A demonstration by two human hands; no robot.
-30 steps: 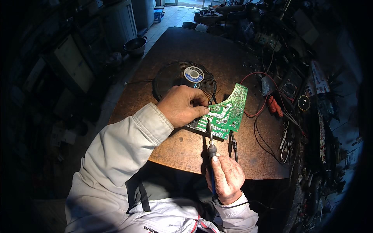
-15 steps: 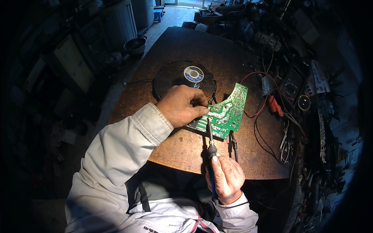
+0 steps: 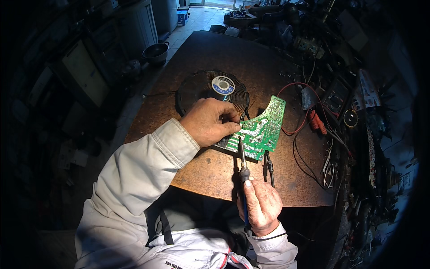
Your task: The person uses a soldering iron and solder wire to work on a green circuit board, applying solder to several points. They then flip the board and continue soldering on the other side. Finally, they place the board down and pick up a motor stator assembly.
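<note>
Green and flat, with one curved-in edge, the circuit board (image 3: 261, 136) is over the brown wooden table (image 3: 201, 177), just ahead of the right hand (image 3: 263, 204). That hand holds a thin, blue-and-black soldering iron (image 3: 245, 174), its long metal end pointing away to the board. The left hand (image 3: 210, 122) is nearer, pinched narrow at the board's left edge; I cannot tell on what.
</note>
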